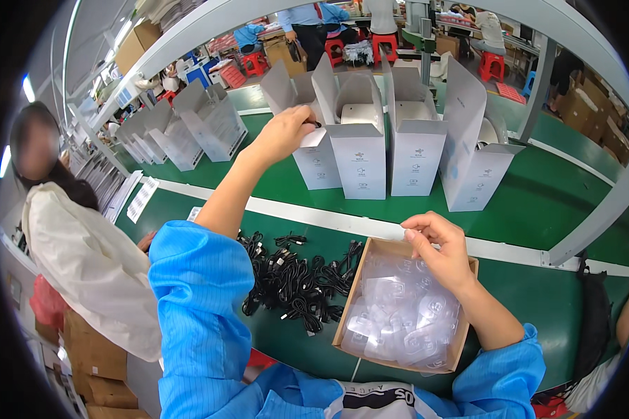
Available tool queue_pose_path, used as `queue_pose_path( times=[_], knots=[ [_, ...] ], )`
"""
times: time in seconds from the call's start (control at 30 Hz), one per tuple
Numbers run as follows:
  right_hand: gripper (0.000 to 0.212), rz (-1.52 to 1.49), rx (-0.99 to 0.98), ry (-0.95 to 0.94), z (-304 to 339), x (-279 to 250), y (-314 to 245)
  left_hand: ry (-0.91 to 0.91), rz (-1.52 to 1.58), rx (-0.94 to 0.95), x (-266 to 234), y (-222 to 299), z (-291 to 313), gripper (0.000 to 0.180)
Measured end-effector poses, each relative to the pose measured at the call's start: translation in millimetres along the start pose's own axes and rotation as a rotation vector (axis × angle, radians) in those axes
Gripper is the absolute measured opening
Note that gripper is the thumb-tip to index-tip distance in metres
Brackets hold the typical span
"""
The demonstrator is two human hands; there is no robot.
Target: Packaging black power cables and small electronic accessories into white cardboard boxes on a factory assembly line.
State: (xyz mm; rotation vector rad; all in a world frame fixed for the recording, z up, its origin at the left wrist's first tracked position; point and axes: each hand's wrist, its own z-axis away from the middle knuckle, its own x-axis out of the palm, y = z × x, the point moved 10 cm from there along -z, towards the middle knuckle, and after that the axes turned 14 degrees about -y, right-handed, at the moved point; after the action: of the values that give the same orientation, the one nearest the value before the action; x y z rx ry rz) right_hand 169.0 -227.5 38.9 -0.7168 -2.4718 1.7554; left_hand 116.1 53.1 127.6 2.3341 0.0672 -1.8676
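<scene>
My left hand (283, 134) reaches to the top of an open white box (318, 166), the leftmost of several in a row. Its fingers are closed at the box's edge, and a small dark bit shows at their tips, too little to name. My right hand (440, 253) hovers over a shallow cardboard tray (465, 318) heaped with clear plastic pouches (405, 311). Thumb and forefinger are pinched together there; what lies between them, if anything, I cannot make out. Bundled black cables (297, 279) lie in a pile left of the tray.
More open white boxes (358, 164) stand alongside, with white rounded items inside. Another group of boxes (210, 126) is farther left on the green bench (258, 202). A metal frame post (573, 234) rises at right. A person in a cream top (91, 258) stands at left.
</scene>
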Motion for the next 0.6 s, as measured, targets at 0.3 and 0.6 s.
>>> queue_pose_path(
  times=[0.3, 0.6],
  knots=[
    [0.010, 0.034, 0.035, -0.014, -6, 7, 7, -0.096, 0.173, 0.064, 24, -1, -20, 0.031],
    [0.016, 0.361, 0.114, -0.324, -16, 53, 11, -0.136, -0.312, 0.016, 57, -15, -34, 0.055]
  ],
)
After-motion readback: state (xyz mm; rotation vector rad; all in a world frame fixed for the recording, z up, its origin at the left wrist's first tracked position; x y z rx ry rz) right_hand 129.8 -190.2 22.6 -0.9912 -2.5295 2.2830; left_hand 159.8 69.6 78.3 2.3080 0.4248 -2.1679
